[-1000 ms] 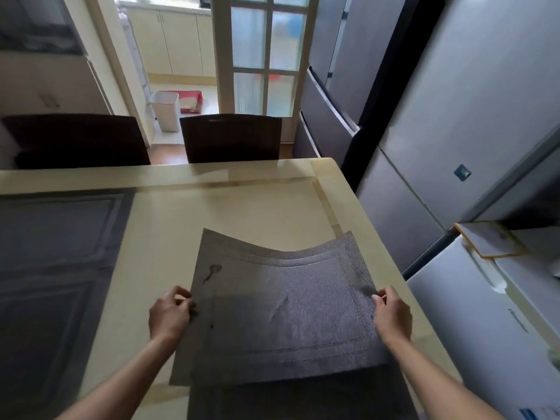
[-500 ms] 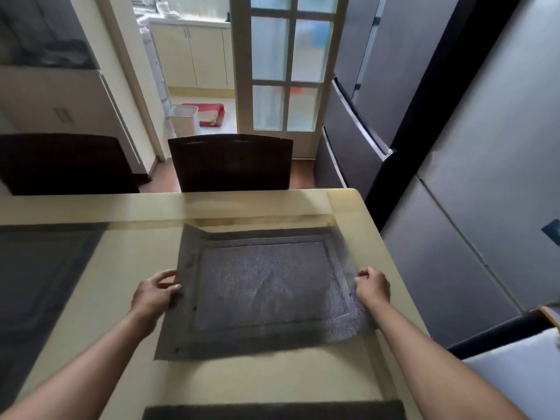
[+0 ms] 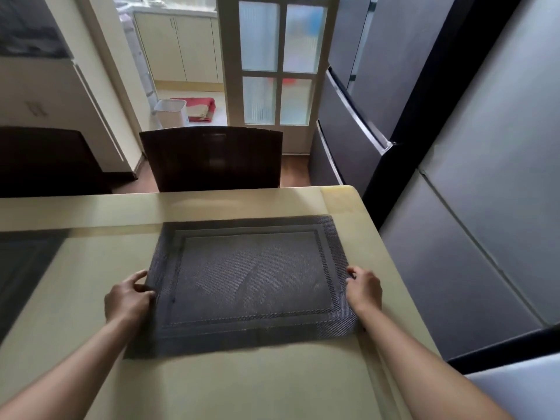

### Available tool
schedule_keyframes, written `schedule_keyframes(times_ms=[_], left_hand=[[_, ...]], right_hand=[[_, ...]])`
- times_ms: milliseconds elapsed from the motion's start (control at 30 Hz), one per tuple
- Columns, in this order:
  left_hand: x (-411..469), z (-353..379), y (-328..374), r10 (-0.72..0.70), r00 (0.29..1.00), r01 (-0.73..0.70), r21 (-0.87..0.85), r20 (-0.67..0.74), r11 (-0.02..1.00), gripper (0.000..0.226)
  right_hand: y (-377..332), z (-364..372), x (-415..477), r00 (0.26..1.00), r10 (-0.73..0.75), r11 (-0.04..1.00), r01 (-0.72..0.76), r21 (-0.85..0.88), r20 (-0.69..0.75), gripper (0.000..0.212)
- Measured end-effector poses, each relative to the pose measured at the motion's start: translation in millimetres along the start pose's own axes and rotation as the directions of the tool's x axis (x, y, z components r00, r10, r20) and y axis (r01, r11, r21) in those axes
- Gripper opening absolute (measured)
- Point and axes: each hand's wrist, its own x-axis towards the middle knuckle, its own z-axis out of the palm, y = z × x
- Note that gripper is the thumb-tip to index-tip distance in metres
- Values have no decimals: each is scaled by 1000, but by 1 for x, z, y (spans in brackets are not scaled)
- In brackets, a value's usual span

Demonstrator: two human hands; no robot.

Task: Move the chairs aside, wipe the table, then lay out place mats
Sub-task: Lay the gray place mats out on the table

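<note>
Dining room, beige table (image 3: 272,383) in the foreground. Grey woven place mat (image 3: 251,277) lies flat on the table, near its far right corner, long side parallel to the table's far edge. Left hand (image 3: 128,298) pinches the mat's left edge, fingers curled, thumb spread. Right hand (image 3: 365,287) curls over the right edge, thumb on top. Second dark mat (image 3: 21,268) at the table's left side. Two dark chairs (image 3: 212,159) just behind the table's far edge. Grey fridge (image 3: 454,268) right of the table.
</note>
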Motion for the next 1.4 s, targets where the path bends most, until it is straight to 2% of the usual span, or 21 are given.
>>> schedule_keyframes(times_ms=[767,1233,1400], left_hand=[[-5,-1,0,-37,999,33,-90,-37,995,48],[-3,2,-3,-9,998,6,-35,-61,999,49],[5,8,-8,2,999,1,77,-49,997,53]], right_hand=[[-5,5,0,999,43,997,-43,-67,-13,36],[-7,5,-3,1000,17,998,-17,-64,-10,36],[-7,4,-3,1000,-13,996,14,-84,10,38]])
